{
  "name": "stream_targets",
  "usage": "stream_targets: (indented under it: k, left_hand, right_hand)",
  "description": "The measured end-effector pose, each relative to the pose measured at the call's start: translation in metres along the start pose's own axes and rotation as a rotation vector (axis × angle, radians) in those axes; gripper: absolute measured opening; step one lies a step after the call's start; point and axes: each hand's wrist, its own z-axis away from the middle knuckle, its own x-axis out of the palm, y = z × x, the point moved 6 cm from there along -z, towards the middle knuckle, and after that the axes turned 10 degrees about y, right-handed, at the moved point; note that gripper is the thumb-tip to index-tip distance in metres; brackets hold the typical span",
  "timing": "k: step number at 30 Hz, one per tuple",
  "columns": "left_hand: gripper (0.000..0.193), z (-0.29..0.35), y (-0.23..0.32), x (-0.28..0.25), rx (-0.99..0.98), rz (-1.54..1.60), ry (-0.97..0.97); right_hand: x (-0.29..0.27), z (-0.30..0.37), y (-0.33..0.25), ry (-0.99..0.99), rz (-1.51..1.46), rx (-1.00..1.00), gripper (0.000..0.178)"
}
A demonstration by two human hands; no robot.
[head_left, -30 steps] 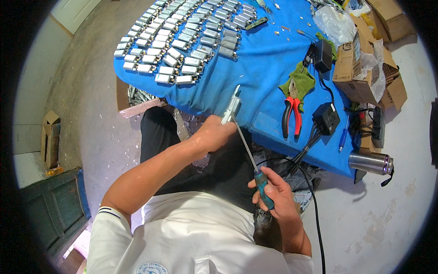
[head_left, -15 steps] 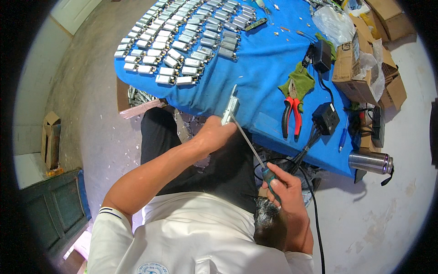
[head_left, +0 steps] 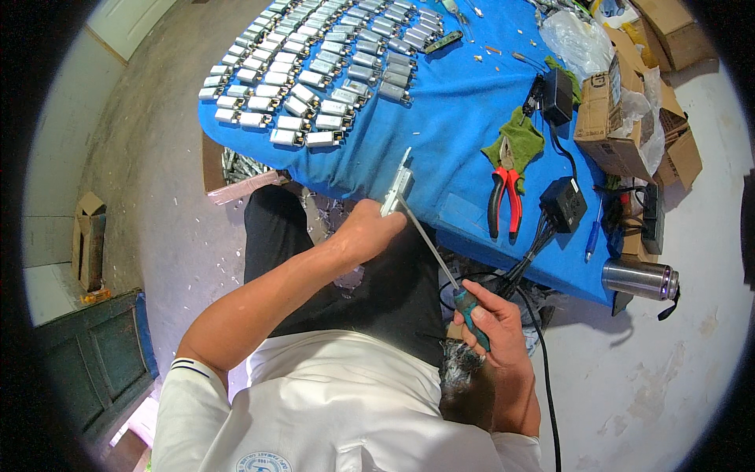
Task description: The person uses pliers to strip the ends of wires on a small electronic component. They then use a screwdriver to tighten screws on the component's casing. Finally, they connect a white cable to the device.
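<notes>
My left hand (head_left: 367, 233) is closed around a slim white-and-silver piece (head_left: 399, 189) with a thin strip sticking out of its far end, held just off the table's front edge. My fingers cover its near end, and its exact kind cannot be made out. In my right hand (head_left: 498, 326), lower and to the right, is a screwdriver (head_left: 465, 308) with a teal-and-black handle. Its long shaft slants up to the left, and the tip meets the side of the slim piece. Many small silver battery-like cells (head_left: 314, 79) lie in rows on the blue cloth (head_left: 377, 149).
Red-handled pliers (head_left: 506, 193) rest on a green rag (head_left: 525, 134). Right of them are a black adapter (head_left: 562, 203) with cables, a blue pen (head_left: 592, 241), a steel flask (head_left: 639, 279) and an opened cardboard box (head_left: 602, 130). A box of metal parts (head_left: 240, 169) stands below the table's left edge.
My right hand has turned the screwdriver handle slightly, its tip staying at the slim piece. My left hand holds nearly still; the whole view has shifted a little.
</notes>
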Motion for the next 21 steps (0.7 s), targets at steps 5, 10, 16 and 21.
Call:
stream_targets:
  k: [5, 10, 16, 21]
  left_hand:
    - [0.027, -0.0020, -0.0034, 0.0010, -0.013, 0.006, -0.010]
    - [0.027, -0.0049, -0.0063, 0.0016, -0.002, 0.010, -0.019]
    - [0.028, -0.0049, -0.0035, 0.0014, 0.035, -0.014, -0.024]
    - [0.029, -0.0062, -0.0057, 0.0017, 0.047, -0.006, 0.026]
  right_hand:
    - [-0.0010, 0.0011, -0.0025, 0.046, 0.156, -0.054, 0.045]
    - [0.0013, 0.0022, -0.0070, 0.046, 0.139, -0.063, 0.044]
    - [-0.0027, -0.0025, -0.0027, 0.055, 0.102, -0.005, 0.044]
    - [0.0021, -0.0009, -0.0075, 0.046, 0.167, -0.066, 0.044]
